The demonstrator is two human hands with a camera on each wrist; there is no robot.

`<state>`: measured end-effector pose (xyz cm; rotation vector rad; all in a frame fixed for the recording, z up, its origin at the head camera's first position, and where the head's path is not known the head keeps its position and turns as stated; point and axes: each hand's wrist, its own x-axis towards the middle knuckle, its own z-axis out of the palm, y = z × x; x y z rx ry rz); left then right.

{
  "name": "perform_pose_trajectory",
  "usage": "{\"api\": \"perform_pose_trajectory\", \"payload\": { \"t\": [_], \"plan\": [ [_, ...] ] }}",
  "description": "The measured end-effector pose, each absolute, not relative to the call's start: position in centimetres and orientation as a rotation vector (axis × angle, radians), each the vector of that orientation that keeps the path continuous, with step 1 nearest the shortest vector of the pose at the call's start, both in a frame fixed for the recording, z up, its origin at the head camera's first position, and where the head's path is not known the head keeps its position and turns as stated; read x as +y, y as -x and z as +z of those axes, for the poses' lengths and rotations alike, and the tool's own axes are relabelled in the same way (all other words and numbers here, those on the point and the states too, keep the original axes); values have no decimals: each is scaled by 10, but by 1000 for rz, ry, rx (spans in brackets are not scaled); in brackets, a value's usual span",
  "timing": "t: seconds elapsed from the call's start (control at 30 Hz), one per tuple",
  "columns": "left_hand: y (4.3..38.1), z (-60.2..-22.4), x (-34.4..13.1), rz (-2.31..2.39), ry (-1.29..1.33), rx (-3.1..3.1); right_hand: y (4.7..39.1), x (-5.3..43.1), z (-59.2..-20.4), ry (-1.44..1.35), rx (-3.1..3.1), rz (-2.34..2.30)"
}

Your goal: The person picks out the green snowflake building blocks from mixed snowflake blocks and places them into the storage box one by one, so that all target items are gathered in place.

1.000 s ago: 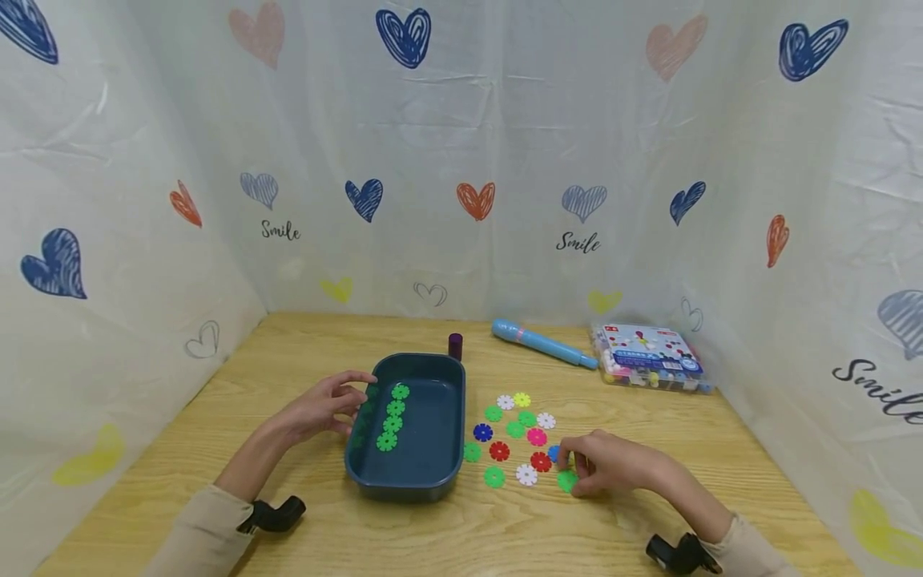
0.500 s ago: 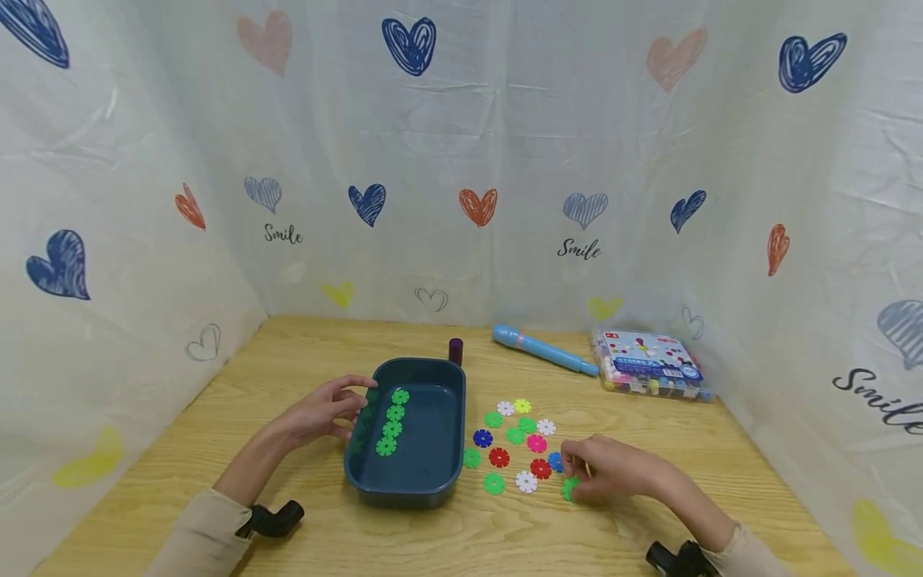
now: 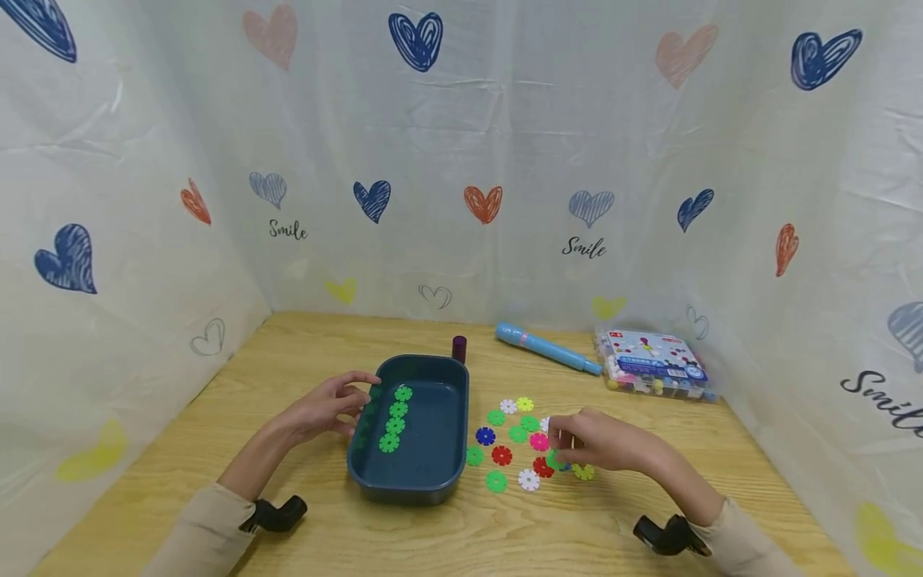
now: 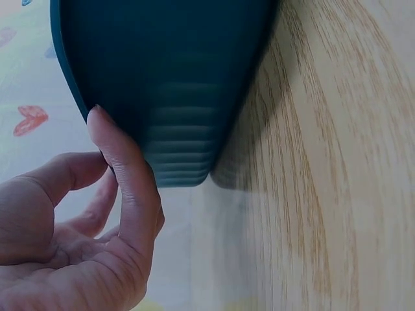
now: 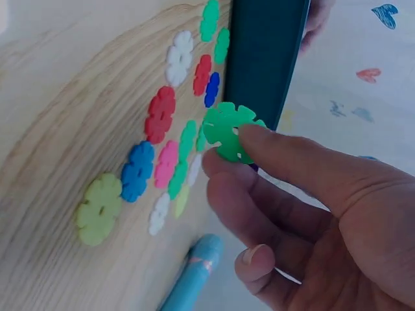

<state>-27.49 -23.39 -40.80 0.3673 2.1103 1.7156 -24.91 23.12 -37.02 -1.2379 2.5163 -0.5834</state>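
A dark blue tray [image 3: 408, 492] stands on the table. Four-sided and deep, it holds a row of green snowflake discs [image 3: 395, 425] along its left part. At its left rim is my left hand [image 3: 320, 410], finger and thumb pinching the edge, as the left wrist view shows. My right hand [image 3: 609, 441] pinches a green snowflake disc [image 5: 224, 129] between thumb and fingers, raised over the loose discs right of the tray. Among these are a yellow disc [image 5: 99, 208], a blue disc [image 5: 137, 172], a red disc [image 3: 501, 455] and a white disc [image 3: 529, 480].
Behind the tray stands a small dark purple cylinder [image 3: 459, 349]. A light blue tube [image 3: 548, 349] lies toward the back, beside a clear box [image 3: 656, 365] of colourful parts. A white curtain [image 3: 447, 144] with hearts surrounds the wooden table [image 3: 490, 541].
My right hand has lifted the green disc and moved it slightly left and up, uncovering a yellow disc on the table. The left hand keeps its place at the tray.
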Motion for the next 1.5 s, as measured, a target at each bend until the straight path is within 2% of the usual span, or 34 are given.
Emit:
{"api": "perform_pose_trajectory", "payload": {
  "t": [0.17,0.43,0.9,1.5],
  "plan": [
    [275,-407,-234,1706,-362,2125,254,217,-367,1385,2541,-605],
    [274,-407,-233,1700,-344,2147,260,187,-365,1356,2556,-580],
    [275,-406,-233,1690,-336,2140,272,118,-344,1542,2580,-416],
    [277,-408,-233,1664,-331,2168,290,54,-323,1544,2421,-243]
  ]
}}
